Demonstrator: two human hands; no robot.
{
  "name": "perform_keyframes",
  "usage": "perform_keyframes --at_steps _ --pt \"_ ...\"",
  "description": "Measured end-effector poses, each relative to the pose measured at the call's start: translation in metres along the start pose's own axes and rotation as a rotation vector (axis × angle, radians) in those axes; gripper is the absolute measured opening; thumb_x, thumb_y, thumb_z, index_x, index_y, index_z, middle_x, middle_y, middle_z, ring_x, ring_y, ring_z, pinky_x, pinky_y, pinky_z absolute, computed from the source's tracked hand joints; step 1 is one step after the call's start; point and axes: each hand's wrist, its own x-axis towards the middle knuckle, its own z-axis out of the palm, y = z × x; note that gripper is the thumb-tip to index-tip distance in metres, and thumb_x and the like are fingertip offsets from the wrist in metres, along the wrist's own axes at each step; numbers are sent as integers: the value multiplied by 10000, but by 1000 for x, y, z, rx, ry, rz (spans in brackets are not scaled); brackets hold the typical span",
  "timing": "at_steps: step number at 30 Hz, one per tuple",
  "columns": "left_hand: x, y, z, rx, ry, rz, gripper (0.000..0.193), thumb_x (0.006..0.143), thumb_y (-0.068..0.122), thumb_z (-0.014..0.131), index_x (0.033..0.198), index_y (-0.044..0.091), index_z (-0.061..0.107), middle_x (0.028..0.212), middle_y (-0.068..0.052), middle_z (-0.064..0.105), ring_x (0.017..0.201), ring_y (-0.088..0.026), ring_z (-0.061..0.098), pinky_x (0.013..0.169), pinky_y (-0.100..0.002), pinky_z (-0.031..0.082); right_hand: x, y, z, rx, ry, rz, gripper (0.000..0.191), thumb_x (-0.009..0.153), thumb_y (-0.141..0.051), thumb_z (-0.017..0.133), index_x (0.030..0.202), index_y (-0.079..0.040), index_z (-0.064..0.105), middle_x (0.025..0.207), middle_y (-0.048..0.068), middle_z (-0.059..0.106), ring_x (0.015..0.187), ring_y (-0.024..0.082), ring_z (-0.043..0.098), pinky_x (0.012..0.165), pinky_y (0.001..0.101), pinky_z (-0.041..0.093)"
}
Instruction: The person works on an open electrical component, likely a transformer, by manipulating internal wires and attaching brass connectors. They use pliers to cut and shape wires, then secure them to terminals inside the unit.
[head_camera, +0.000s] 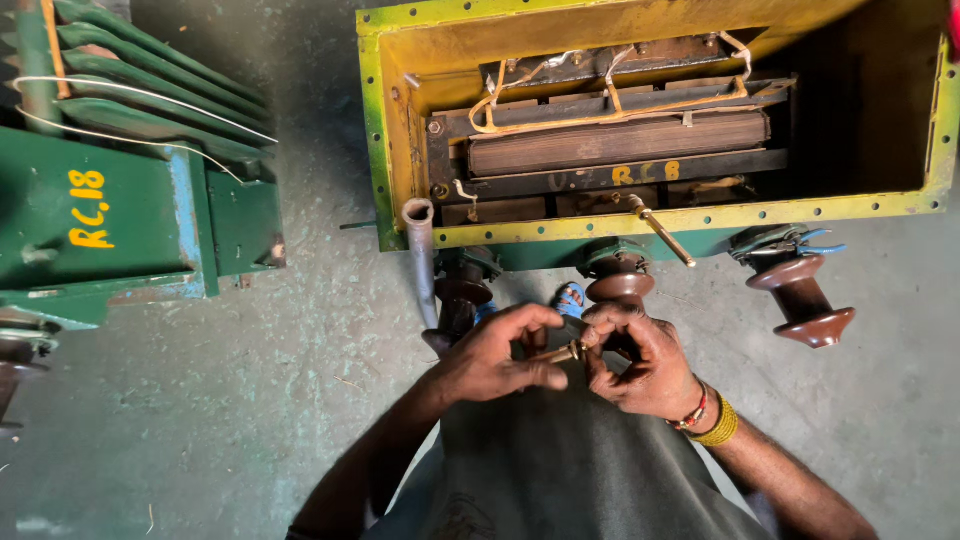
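A green finned tank stands on the concrete floor at far left. Nearer the middle, the left hand pinches one end of a small brass stud, which lies between both hands. The right hand grips its other end with curled fingers. Above them sits an open yellow-rimmed tank, a brown porcelain insulator at its right

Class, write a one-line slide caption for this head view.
Both hands, left hand and right hand, grip a small brass stud before an open yellow-rimmed transformer tank.
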Motion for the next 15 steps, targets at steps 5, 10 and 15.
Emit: perform_keyframes --at_steps 5,10,15 --pt "10 8 24 -297 -18 -287 387 1040 311 596 1241 -19 608 932 -85 714 775 -144 708 622 -293 576 -14 3 -23 79 2 -26 451 784 63 712 1203 -11 565 972 14 682 825 82 698 792 244 594" --pt "20 15 43 8 71 -90 542 842 211 821 1265 -22 575 926 -110 605 809 -152 624 630 -321 576 -23 6 -39 40 23 -16 431 749 74 712 1153 -19 592 933 15 678 795 80 688 757 241 578" --pt "29 17 44 -299 -106 -302 380 1053 324 619 1250 -2 616 986 -92 710 799 -125 695 678 -282 573 -26 8 -48 113 68 4 507 733 73 698 1221 0 582 912 20 677 799 104 681 770 247 576"
